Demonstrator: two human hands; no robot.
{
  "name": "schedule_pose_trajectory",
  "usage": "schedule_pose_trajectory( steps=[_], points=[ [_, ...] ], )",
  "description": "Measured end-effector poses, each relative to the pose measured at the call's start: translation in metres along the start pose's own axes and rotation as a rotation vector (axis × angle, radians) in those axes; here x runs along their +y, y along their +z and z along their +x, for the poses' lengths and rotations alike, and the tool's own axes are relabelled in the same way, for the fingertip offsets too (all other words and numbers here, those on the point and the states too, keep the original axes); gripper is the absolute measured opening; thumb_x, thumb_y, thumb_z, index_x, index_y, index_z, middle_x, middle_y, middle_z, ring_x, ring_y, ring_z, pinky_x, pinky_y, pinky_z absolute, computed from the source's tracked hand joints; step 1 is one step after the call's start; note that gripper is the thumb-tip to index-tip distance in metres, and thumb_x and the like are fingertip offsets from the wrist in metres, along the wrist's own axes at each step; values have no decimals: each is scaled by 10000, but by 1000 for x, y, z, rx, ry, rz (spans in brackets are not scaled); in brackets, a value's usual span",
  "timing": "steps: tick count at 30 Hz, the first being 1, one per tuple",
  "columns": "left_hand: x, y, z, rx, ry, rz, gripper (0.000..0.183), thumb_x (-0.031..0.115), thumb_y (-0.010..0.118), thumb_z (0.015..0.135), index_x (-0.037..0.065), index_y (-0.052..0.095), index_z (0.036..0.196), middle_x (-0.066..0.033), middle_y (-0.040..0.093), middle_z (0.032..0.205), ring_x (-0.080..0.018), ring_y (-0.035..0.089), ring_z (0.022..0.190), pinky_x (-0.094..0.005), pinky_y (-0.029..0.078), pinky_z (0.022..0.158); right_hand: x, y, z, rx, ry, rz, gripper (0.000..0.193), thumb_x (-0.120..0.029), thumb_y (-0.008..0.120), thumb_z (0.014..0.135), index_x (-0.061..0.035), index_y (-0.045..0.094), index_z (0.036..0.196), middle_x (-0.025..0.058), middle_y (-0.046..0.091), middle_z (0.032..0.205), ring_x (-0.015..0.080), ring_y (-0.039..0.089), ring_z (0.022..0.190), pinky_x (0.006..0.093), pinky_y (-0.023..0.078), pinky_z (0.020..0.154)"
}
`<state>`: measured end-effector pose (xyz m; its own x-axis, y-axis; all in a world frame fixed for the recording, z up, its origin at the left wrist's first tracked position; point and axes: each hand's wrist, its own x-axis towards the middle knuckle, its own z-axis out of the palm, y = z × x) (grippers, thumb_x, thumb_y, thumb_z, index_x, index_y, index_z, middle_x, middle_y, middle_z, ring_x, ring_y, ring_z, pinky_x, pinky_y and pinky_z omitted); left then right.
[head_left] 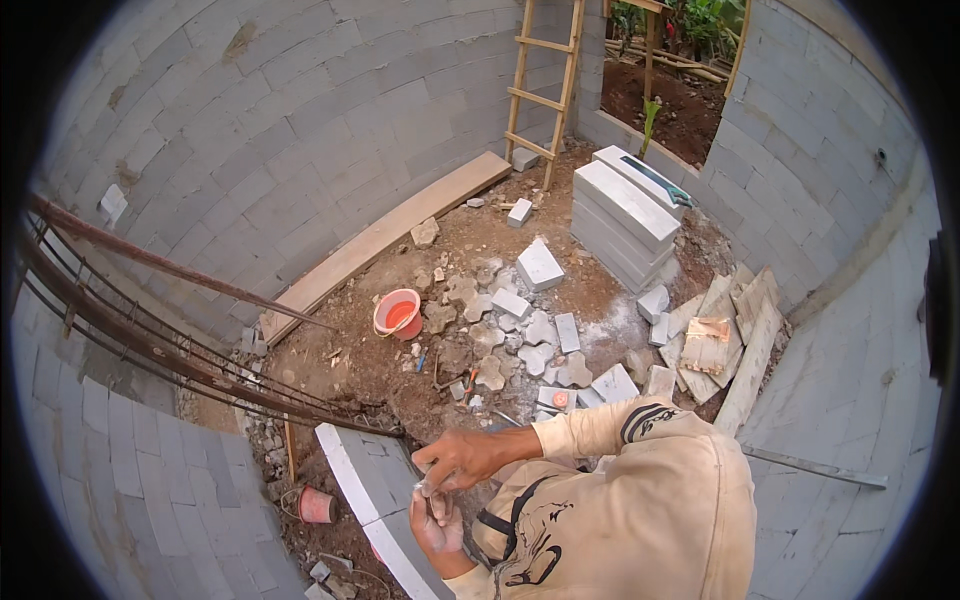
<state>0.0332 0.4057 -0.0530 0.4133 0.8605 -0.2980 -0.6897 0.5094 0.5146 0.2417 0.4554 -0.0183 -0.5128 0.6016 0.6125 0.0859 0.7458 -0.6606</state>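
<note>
My right hand (463, 459) and my left hand (436, 527) meet in front of my chest, with fingertips touching. The right fingers are bent in a pinch at the left hand's fingertips. My left fingers are curled too. Anything between the fingers is too small or hidden to make out. Just beside the hands runs a low wall of pale grey blocks (366, 488) with a whitish top edge. Both forearms are in beige sleeves.
A red bucket (397, 314) and a smaller red bucket (317, 505) stand on rubble ground. Loose blocks (540, 265), a block stack (625, 225) with a handsaw (655, 180) on it, planks (735, 340) and a wooden ladder (540, 98) surround me. Rebar (180, 260) crosses the left.
</note>
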Motion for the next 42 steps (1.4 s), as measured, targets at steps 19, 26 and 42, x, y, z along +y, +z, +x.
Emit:
schedule_pose_trajectory(
  steps=[19, 26, 42],
  points=[
    [-11, 52, -9, 274, 299, 210, 140, 203, 683, 989, 65, 659, 996, 52, 580, 767, 4, 402, 583, -171, 265, 509, -17, -12, 19, -84, 564, 542, 114, -127, 734, 887, -31, 693, 934, -41, 545, 759, 54, 468, 651, 243, 363, 563],
    [-16, 59, -16, 496, 499, 326, 192, 252, 712, 974, 65, 669, 960, 45, 581, 791, -18, 394, 600, -194, 288, 537, -18, 2, 29, -75, 812, 708, 122, -161, 718, 923, -47, 680, 943, -55, 613, 796, 2, 470, 641, 196, 344, 550],
    [-9, 60, -50, 402, 616, 84, 232, 278, 648, 1014, 47, 658, 995, -5, 638, 882, -36, 402, 613, -184, 327, 553, -39, 31, 49, -91, 886, 965, 66, -138, 663, 925, -73, 671, 926, -27, 690, 811, -4, 438, 614, 192, 281, 532]
  ],
)
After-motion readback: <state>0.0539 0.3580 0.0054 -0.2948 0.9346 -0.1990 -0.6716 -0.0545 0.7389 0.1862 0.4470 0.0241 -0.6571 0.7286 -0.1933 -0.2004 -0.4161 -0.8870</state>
